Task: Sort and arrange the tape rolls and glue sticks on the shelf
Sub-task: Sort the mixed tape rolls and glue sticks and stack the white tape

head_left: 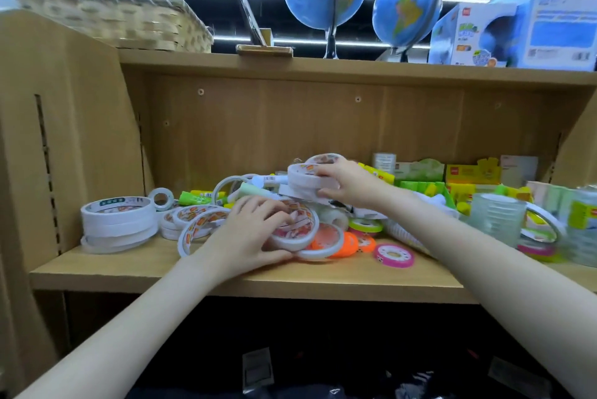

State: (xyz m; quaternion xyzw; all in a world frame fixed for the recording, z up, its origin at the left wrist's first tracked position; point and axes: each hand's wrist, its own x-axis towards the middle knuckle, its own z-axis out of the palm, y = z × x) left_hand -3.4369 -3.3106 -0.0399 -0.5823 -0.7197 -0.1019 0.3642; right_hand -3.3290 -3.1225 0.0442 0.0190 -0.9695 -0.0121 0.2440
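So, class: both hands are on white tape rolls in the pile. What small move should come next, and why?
Probably lift the right hand's white tape rolls onto the neat stack of white tape rolls at the wooden shelf's left end, since matching rolls are already gathered there.

My one camera sits on my head. It looks forward and a bit down, close to the wooden shelf (pixel 245 279) in front.
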